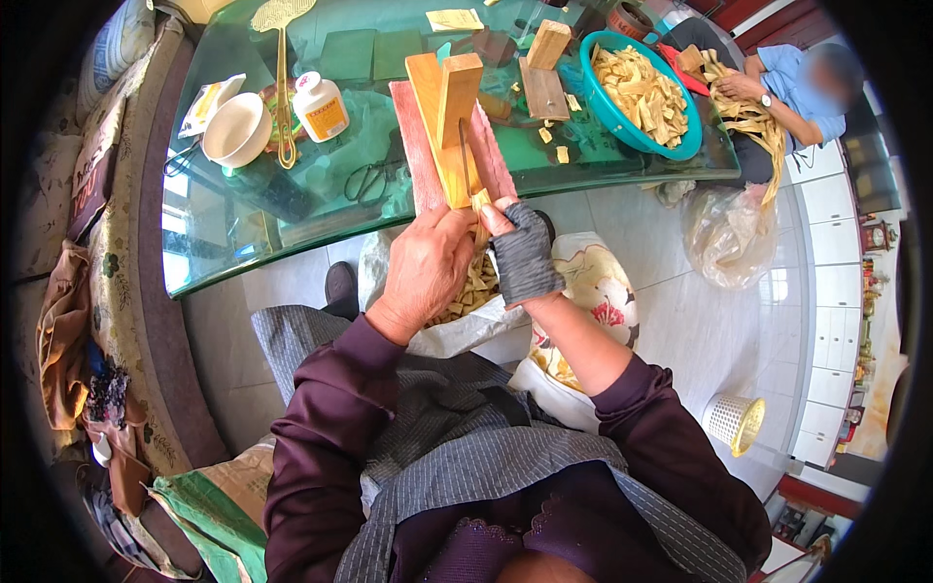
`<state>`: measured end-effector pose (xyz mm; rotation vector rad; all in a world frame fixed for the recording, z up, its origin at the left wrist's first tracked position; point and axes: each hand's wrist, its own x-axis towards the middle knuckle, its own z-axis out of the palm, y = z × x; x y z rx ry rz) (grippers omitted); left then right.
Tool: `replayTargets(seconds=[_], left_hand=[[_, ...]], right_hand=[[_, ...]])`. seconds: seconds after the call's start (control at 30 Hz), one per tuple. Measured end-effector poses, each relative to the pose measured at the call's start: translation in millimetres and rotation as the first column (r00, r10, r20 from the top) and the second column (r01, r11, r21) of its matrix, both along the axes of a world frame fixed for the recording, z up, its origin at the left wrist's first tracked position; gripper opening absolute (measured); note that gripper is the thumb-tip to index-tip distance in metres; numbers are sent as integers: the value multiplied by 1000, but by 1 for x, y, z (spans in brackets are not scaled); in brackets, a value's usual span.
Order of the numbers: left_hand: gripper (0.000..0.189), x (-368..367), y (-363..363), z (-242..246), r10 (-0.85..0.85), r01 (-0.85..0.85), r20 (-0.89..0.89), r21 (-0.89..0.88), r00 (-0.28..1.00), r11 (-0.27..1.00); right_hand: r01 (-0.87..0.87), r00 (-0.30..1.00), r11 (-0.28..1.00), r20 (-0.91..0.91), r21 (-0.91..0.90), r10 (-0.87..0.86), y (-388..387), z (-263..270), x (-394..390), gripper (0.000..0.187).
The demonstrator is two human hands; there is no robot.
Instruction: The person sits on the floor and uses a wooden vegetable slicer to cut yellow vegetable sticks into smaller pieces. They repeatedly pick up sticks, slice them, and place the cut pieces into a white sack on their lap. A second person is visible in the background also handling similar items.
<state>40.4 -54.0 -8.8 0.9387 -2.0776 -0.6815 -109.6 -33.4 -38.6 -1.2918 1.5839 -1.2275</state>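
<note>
At the near end of a wooden stand [459,175], both hands meet around a pale yellow dried strip [479,200]. My left hand [431,264] has its fingertips closed on the strip just below the board's end. My right hand [528,248], in a grey fingerless glove, pinches it between thumb and fingers. A thin dark metal blade or rod [464,157] runs from the stand's upright block down towards the strip. Pink cloth [415,146] lies under the stand. Below the hands, a white sack [466,335] holds many short cut pieces [477,286].
The glass table [306,218] carries a bowl [237,131], white bottle [321,109], skimmer [284,95], scissors [364,182], second wooden stand [543,87] and teal basin [689,138] of strips. At right another person [794,95] handles long strips. A perforated basket [732,423] stands on the floor.
</note>
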Motion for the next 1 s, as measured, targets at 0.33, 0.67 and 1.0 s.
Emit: replayTargets(seconds=[0.33, 0.67, 1.0], left_hand=[[16, 4, -9, -1, -39, 50, -172, 57, 984, 997], [17, 5, -14, -6, 184, 657, -763, 632, 620, 411], [9, 2, -1, 6, 109, 326, -605, 561, 789, 761]], right_hand=[[-336, 795, 907, -592, -253, 130, 8, 21, 1, 18], [-262, 963, 965, -65, 26, 263, 7, 52, -12, 30], [-278, 906, 911, 398, 304, 144, 1, 54, -10, 24]])
